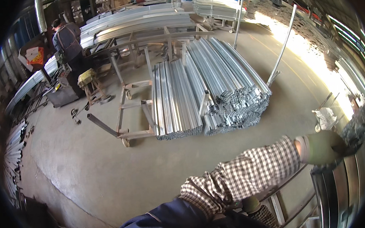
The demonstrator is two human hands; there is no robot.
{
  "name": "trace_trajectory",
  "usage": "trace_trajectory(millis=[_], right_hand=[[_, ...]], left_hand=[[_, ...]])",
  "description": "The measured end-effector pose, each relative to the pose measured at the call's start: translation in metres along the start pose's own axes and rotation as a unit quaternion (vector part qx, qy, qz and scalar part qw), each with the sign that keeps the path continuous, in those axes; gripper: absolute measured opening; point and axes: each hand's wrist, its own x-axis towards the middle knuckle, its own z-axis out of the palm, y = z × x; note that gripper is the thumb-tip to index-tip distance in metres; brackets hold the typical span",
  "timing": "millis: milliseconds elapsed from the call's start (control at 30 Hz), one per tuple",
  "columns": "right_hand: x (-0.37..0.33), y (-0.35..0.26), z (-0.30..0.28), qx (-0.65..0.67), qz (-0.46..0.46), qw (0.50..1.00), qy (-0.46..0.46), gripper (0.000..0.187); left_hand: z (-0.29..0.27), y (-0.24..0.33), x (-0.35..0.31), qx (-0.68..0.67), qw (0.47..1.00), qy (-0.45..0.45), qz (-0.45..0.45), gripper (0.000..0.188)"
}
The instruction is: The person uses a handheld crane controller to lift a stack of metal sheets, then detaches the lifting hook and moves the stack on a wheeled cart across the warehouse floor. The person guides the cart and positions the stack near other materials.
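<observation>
My left arm, in a black-and-white checked sleeve, stretches across to the right. Its hand, my left hand (322,148) in a green work glove, is at a dark stack of narrow pieces (358,133) near the right rim. The fingers are dark and smeared there, so their grip is hidden. Below that stack, long dark metal profiles (332,188) lie side by side. My right hand (251,204), also gloved in green, shows only in part under my left forearm, close to a metal frame (278,209); its fingers are hidden.
Two big bundles of silvery metal profiles (175,97) lie ahead beside a wheeled steel rack (123,118) with upright posts. At the far left, a person (68,41) stands near long stacked profiles (142,21). A white bag (326,118) sits at the right.
</observation>
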Motion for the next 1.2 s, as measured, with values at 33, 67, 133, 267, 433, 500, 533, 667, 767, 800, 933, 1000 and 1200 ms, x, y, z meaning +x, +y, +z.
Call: trace_trajectory(millis=[33, 67, 133, 267, 433, 500, 533, 667, 767, 800, 933, 1000, 1200], right_hand=[[0.019, -0.017, -0.008, 0.014, 0.015, 1.0, 0.023, 0.058], [0.031, -0.037, -0.02, 0.281, 0.128, 0.951, 0.027, 0.05], [0.052, -0.074, -0.038, 0.583, 0.255, 0.762, 0.12, 0.044], [0.107, -0.117, -0.044, 0.648, 0.265, 0.693, 0.172, 0.047], [0.16, -0.152, -0.026, 0.634, 0.293, 0.654, 0.291, 0.058], [0.185, -0.166, -0.015, 0.655, 0.269, 0.614, 0.348, 0.059], [0.192, -0.175, -0.011, 0.66, 0.273, 0.588, 0.38, 0.06], [0.212, -0.206, -0.004, 0.59, 0.271, 0.614, 0.449, 0.053], [0.225, -0.231, -0.005, 0.53, 0.258, 0.647, 0.485, 0.056], [0.228, -0.238, -0.006, 0.53, 0.277, 0.638, 0.485, 0.056], [0.238, -0.25, -0.008, 0.525, 0.269, 0.626, 0.51, 0.056], [0.238, -0.255, -0.002, 0.526, 0.266, 0.617, 0.522, 0.057], [0.232, -0.265, 0.033, 0.578, 0.231, 0.557, 0.549, 0.055]], left_hand=[[-0.02, 0.0, -0.007, 0.044, 0.999, 0.012, -0.005, 0.032], [-0.041, -0.002, -0.014, 0.04, 0.999, 0.02, 0.006, 0.033], [-0.071, -0.01, -0.019, 0.09, 0.991, 0.054, 0.089, 0.033], [-0.13, -0.034, -0.02, 0.175, 0.968, 0.144, 0.112, 0.028], [-0.203, -0.051, -0.025, 0.316, 0.927, 0.179, 0.095, 0.03], [-0.239, -0.05, -0.025, 0.448, 0.884, 0.127, 0.049, 0.031], [-0.259, -0.049, -0.025, 0.504, 0.856, 0.105, 0.043, 0.031], [-0.335, -0.045, -0.041, 0.688, 0.723, 0.023, 0.059, 0.033], [-0.386, -0.037, -0.067, 0.793, 0.609, -0.002, 0.019, 0.034], [-0.401, -0.036, -0.076, 0.814, 0.58, -0.02, -0.012, 0.034], [-0.448, -0.029, -0.101, 0.882, 0.467, 0.026, 0.058, 0.04], [-0.467, -0.025, -0.113, 0.862, 0.496, 0.042, 0.098, 0.041], [-0.499, -0.016, -0.147, 0.814, 0.562, 0.068, 0.133, 0.04]])
